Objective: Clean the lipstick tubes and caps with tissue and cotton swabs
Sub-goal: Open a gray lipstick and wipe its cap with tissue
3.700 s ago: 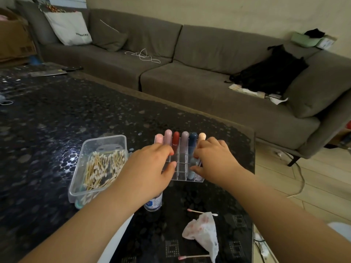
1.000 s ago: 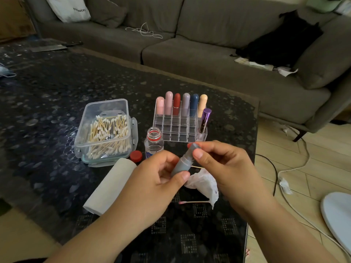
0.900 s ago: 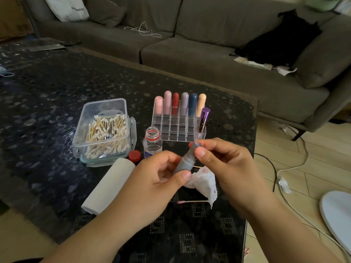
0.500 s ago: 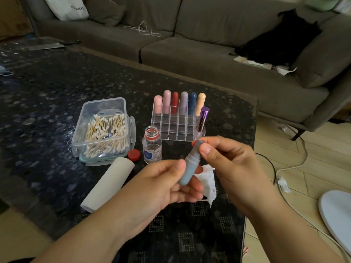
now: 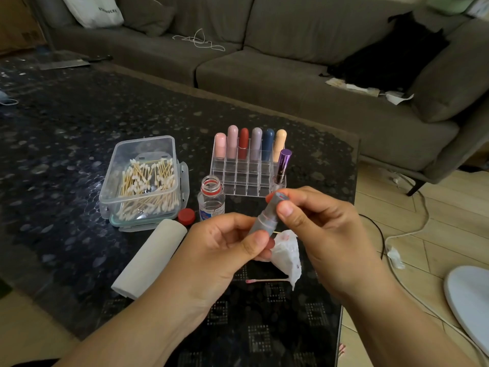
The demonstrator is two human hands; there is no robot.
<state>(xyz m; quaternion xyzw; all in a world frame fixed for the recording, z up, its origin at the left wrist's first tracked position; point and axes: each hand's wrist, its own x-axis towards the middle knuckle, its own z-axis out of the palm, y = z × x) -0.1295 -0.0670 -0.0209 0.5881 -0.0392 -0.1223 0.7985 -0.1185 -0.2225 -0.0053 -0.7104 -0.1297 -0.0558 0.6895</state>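
Observation:
Both hands hold a grey-blue lipstick tube (image 5: 265, 219) above the dark table. My left hand (image 5: 227, 250) grips its lower body between thumb and fingers. My right hand (image 5: 315, 226) pinches the upper cap end. A pink-red band shows at the seam between cap and body. Under the hands lies a crumpled, red-stained tissue (image 5: 287, 255). A used cotton swab (image 5: 267, 280) lies on the table beside it. A clear organizer (image 5: 246, 173) behind holds several lipsticks, with a purple tube (image 5: 283, 165) at its front right.
A clear box of cotton swabs (image 5: 146, 181) stands at left, with an open small bottle (image 5: 211, 198) and its red cap (image 5: 186, 215) beside it. A tissue roll (image 5: 150, 258) lies in front. The table edge (image 5: 349, 234) runs on the right; cables cross the floor.
I took the grey-blue tube from the organizer and brought it near. In the last second the cap end has slid up a little, baring the pink-red band at the seam.

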